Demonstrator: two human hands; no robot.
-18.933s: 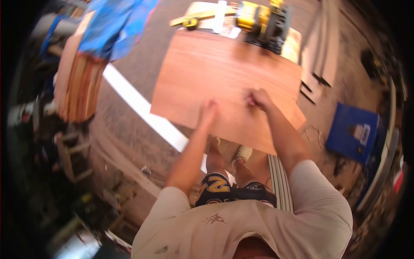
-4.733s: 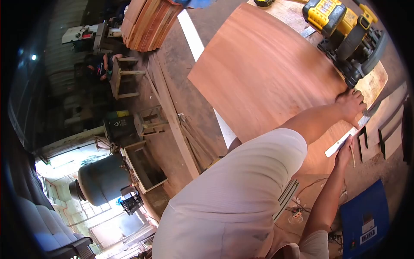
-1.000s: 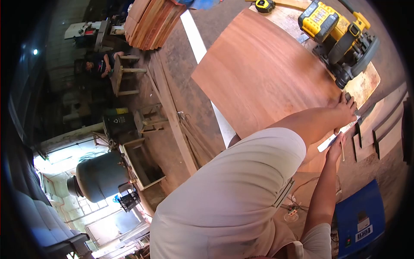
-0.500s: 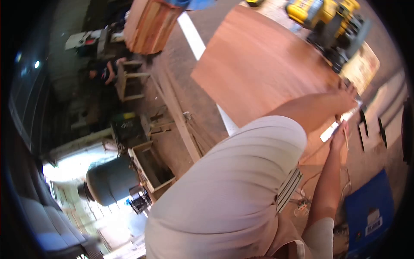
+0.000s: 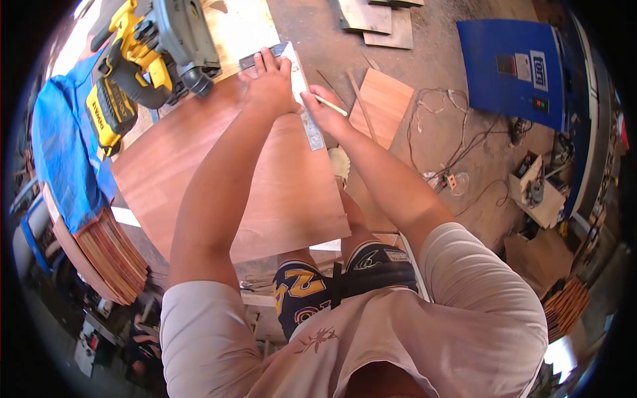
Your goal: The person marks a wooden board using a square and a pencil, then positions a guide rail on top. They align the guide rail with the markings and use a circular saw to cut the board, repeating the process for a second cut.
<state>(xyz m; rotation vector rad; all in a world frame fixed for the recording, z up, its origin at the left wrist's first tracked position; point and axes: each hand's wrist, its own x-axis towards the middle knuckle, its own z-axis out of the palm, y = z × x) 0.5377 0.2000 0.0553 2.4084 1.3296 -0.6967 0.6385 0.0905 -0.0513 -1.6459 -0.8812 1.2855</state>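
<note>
A reddish-brown wooden panel (image 5: 265, 179) lies in front of me. Along its right edge runs a metal square (image 5: 313, 132), its dark stock at the panel's far end. My left hand (image 5: 271, 85) presses on the square and the panel's far corner with its fingers spread. Beside the panel's right edge, my right hand (image 5: 324, 111) grips a light-coloured pencil (image 5: 330, 105) against the edge of the square. The pencil's tip is too small to make out.
A yellow and black power saw (image 5: 136, 73) stands beyond the panel at the left. Blue tarp (image 5: 66, 139) covers stacked boards (image 5: 109, 255) at the far left. On the floor to the right are cables (image 5: 454, 156), a thin board (image 5: 385, 103) and a blue machine panel (image 5: 511, 69).
The view has swung round, so the panel and saw now appear further left. Both hands are still at the square by the panel's edge, and the pencil is still in my right hand.
</note>
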